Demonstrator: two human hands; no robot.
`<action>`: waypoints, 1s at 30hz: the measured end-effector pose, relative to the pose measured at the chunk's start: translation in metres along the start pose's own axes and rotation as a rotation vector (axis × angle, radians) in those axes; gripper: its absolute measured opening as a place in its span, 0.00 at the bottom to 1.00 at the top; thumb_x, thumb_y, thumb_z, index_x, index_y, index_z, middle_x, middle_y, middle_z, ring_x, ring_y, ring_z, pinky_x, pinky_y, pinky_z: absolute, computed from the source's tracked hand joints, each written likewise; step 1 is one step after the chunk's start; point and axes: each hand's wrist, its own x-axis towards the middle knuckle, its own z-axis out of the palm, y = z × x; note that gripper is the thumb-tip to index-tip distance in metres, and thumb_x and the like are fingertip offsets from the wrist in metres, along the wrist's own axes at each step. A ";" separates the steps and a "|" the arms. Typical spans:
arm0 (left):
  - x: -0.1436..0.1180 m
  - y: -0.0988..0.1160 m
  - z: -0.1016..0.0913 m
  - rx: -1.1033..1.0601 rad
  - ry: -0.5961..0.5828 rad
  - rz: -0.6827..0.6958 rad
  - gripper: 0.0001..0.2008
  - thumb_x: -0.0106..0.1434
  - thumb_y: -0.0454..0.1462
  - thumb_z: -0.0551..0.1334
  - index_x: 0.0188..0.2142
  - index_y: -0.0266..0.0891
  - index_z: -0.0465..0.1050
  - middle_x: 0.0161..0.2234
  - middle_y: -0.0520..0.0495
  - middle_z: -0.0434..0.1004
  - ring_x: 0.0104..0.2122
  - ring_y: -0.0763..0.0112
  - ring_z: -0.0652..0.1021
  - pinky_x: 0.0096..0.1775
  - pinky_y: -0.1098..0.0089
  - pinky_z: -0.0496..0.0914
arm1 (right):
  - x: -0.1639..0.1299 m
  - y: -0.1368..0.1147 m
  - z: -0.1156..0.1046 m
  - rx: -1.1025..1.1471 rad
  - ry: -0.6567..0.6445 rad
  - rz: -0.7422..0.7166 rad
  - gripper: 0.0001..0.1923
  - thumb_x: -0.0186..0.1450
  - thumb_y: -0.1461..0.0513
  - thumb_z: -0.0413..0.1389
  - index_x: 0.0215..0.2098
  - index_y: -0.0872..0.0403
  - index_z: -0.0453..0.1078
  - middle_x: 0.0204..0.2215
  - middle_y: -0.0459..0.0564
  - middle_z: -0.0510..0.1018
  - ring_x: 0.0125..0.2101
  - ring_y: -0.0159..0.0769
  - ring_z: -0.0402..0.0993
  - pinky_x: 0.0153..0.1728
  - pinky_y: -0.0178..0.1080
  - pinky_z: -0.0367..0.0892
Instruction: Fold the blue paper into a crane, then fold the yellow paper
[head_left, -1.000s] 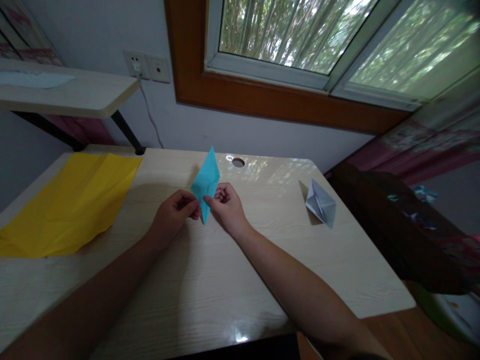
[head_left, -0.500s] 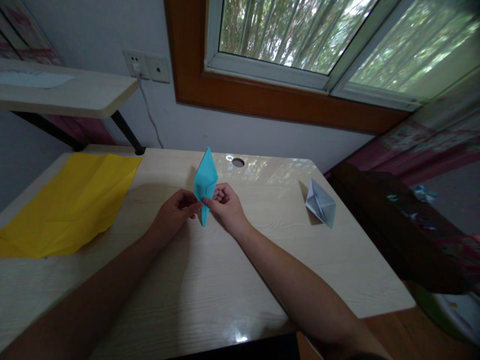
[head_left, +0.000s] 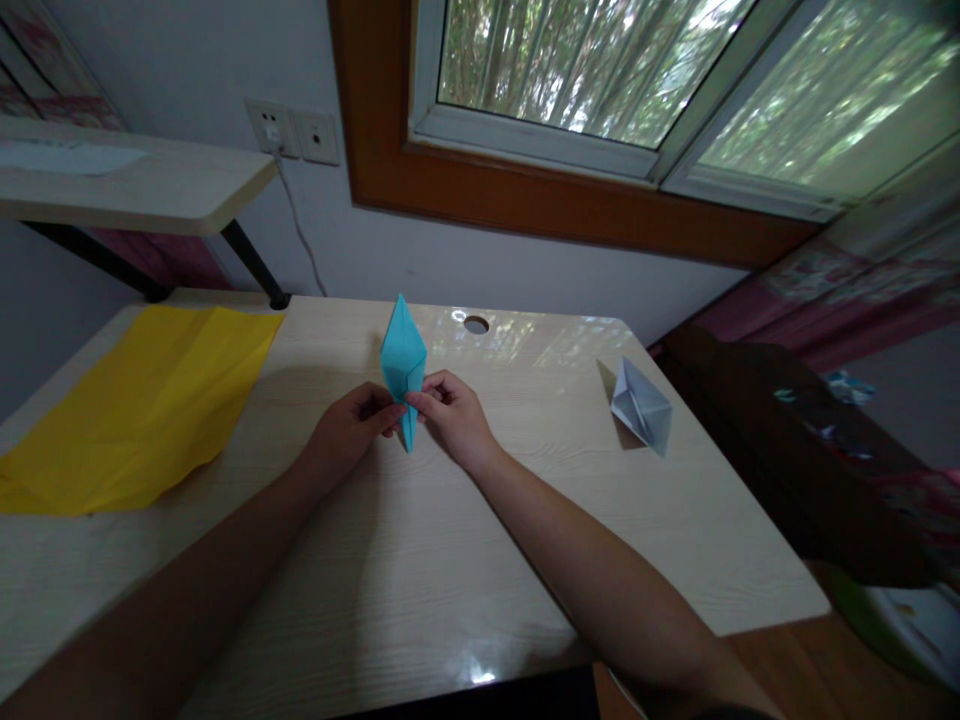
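Landmark: the cable hole [head_left: 476,324] in the desk [head_left: 420,580].

Far left of the hole: a shelf [head_left: 135,185], cut off by the frame edge, with a pale sheet on it too dim to identify. Below it, left of the hole, a yellow paper sheet [head_left: 142,400] lies flat on the desk, creased, its left corner cut off.

Left of the hole on the wall: a socket plate [head_left: 294,132] with a cord dropping behind the desk; the lower cord is hidden.

Just left of and nearer than the hole: our left hand [head_left: 349,428], forearm coming in from the lower left, knuckles up, fingers curled in. Fingertips pinch the blue folded paper [head_left: 403,358] at its waist. Tight pinch, holding the paper.

The blue folded paper stands upright, a narrow diamond with its top point level with the hole and its bottom point just over the desk between both hands. Lower folds are hidden by fingers; we cannot tell the layers.

Just nearer than the hole: our right hand [head_left: 454,415], forearm from the lower right, elbow cut off. Thumb and forefinger pinch the same waist from the right, closed on the paper. Both hands touch at the tips.

Right of the hole: a grey folded paper figure [head_left: 640,408] on the desk, well apart from the hands. Exact shape is hard to make out.

Far right: dark furniture, blurred.
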 end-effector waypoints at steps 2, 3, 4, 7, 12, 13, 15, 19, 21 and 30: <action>0.000 0.001 0.000 0.030 0.003 -0.011 0.16 0.58 0.49 0.71 0.33 0.40 0.74 0.27 0.52 0.77 0.27 0.69 0.76 0.33 0.68 0.70 | 0.000 -0.001 0.000 0.004 -0.002 0.010 0.15 0.57 0.52 0.69 0.31 0.51 0.71 0.21 0.41 0.76 0.23 0.30 0.70 0.27 0.35 0.65; 0.000 0.001 -0.001 0.048 0.001 -0.017 0.16 0.58 0.49 0.70 0.33 0.40 0.74 0.27 0.52 0.77 0.27 0.69 0.76 0.33 0.69 0.69 | 0.000 -0.001 0.000 0.004 0.000 0.014 0.15 0.58 0.51 0.68 0.31 0.52 0.72 0.21 0.41 0.76 0.23 0.30 0.70 0.28 0.35 0.65; 0.000 0.002 -0.001 0.064 -0.004 -0.020 0.15 0.58 0.49 0.70 0.33 0.40 0.74 0.27 0.52 0.77 0.27 0.69 0.75 0.33 0.69 0.69 | 0.000 -0.001 0.000 0.002 -0.001 0.018 0.16 0.58 0.51 0.68 0.31 0.52 0.72 0.21 0.41 0.76 0.23 0.30 0.71 0.28 0.35 0.66; -0.001 0.004 -0.002 0.090 -0.029 -0.021 0.14 0.60 0.49 0.68 0.33 0.40 0.76 0.26 0.52 0.76 0.27 0.69 0.74 0.33 0.69 0.68 | -0.001 -0.001 0.000 0.007 -0.012 0.030 0.16 0.59 0.50 0.67 0.31 0.52 0.72 0.21 0.42 0.76 0.23 0.31 0.72 0.29 0.35 0.67; -0.002 0.005 -0.002 0.118 -0.039 -0.022 0.13 0.61 0.48 0.68 0.32 0.40 0.77 0.24 0.54 0.74 0.25 0.70 0.72 0.31 0.70 0.65 | -0.002 -0.002 0.000 -0.003 -0.035 0.015 0.16 0.61 0.50 0.66 0.30 0.52 0.72 0.21 0.43 0.77 0.23 0.30 0.72 0.28 0.35 0.67; -0.002 0.005 -0.002 0.123 -0.042 -0.021 0.13 0.61 0.48 0.68 0.32 0.40 0.77 0.23 0.54 0.73 0.25 0.71 0.72 0.31 0.70 0.65 | -0.002 -0.002 0.000 -0.016 -0.035 0.008 0.16 0.61 0.50 0.66 0.30 0.52 0.71 0.21 0.43 0.77 0.23 0.30 0.72 0.28 0.35 0.67; -0.002 0.005 -0.003 0.135 -0.046 -0.018 0.14 0.61 0.48 0.68 0.30 0.40 0.76 0.22 0.54 0.72 0.24 0.71 0.71 0.30 0.70 0.64 | -0.002 -0.003 0.000 -0.044 -0.030 -0.008 0.16 0.61 0.50 0.66 0.29 0.52 0.71 0.21 0.43 0.76 0.23 0.30 0.72 0.28 0.35 0.67; -0.002 0.004 -0.003 0.143 -0.045 -0.019 0.15 0.60 0.49 0.69 0.30 0.40 0.77 0.22 0.53 0.73 0.24 0.70 0.72 0.29 0.70 0.63 | -0.003 -0.003 0.001 -0.055 -0.020 -0.032 0.16 0.61 0.50 0.66 0.29 0.53 0.70 0.21 0.43 0.76 0.23 0.30 0.72 0.28 0.34 0.66; -0.001 0.003 -0.003 0.141 -0.044 -0.025 0.15 0.59 0.50 0.69 0.29 0.40 0.77 0.22 0.53 0.74 0.24 0.69 0.72 0.29 0.70 0.63 | -0.003 -0.003 0.000 -0.051 -0.023 -0.035 0.16 0.61 0.51 0.66 0.29 0.53 0.70 0.22 0.43 0.76 0.23 0.30 0.71 0.28 0.34 0.66; 0.001 -0.005 -0.005 0.098 0.019 -0.072 0.16 0.56 0.50 0.71 0.33 0.39 0.81 0.27 0.49 0.78 0.26 0.69 0.73 0.31 0.69 0.64 | -0.005 -0.007 0.002 -0.048 -0.059 -0.041 0.16 0.61 0.50 0.66 0.28 0.52 0.71 0.23 0.43 0.77 0.24 0.31 0.73 0.30 0.36 0.69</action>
